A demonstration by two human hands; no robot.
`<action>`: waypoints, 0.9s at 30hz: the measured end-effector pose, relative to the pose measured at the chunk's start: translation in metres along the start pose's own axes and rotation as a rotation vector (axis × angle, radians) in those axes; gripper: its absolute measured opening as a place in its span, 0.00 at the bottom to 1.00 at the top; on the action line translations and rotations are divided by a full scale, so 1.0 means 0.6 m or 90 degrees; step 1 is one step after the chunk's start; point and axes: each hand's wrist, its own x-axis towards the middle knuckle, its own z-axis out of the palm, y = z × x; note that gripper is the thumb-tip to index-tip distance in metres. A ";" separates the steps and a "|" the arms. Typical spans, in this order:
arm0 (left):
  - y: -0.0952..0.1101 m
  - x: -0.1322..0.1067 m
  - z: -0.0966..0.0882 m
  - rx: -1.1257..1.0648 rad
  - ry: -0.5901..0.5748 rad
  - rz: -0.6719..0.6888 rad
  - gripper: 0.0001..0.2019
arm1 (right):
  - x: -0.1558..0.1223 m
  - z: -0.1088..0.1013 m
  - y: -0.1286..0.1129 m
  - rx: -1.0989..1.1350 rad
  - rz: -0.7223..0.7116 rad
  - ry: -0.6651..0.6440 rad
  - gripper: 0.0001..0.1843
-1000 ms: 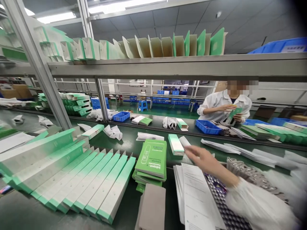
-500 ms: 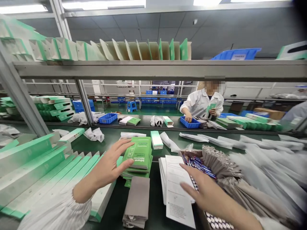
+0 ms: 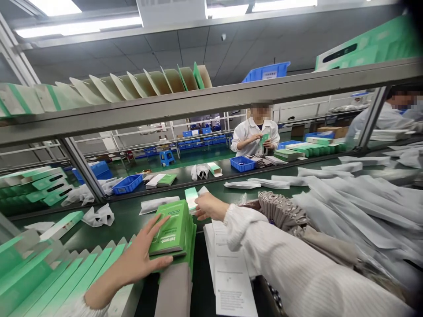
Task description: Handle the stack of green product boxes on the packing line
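Note:
My left hand (image 3: 142, 251) lies with spread fingers on the top green booklet (image 3: 170, 231) of a stack, its thumb stretched along the near side. Farther forward, my right hand (image 3: 210, 206) has its fingers curled at the right edge of a small white and green box (image 3: 191, 199), with some of the grip hidden. A white pouch (image 3: 202, 190) shows just behind that hand. Below my right forearm are printed white leaflets (image 3: 231, 277) in a pile. Folded grey cloth pouches (image 3: 173, 293) sit in front of the booklets.
Open white-green cartons (image 3: 79, 273) stand in a row at left. To the right are grey drawstring pouches (image 3: 280, 211) and white sleeves (image 3: 343, 207). A metal shelf beam (image 3: 165, 105) crosses above. Across the line, a co-worker (image 3: 256, 136) holds a green item near a blue bin (image 3: 243, 164).
My right hand has moved forward from above the leaflets to the small box. My left hand has come down onto the booklets. The view has tilted and shifted right.

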 end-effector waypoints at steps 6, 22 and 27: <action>-0.005 0.001 0.016 -0.091 -0.021 -0.041 0.32 | 0.035 0.018 -0.026 -0.004 0.030 -0.004 0.19; -0.035 0.003 0.032 -0.089 0.061 0.053 0.31 | 0.082 0.043 -0.032 -0.190 -0.081 0.008 0.14; -0.024 0.002 0.026 -0.037 0.037 0.024 0.32 | 0.084 0.046 -0.046 -0.256 -0.064 -0.002 0.13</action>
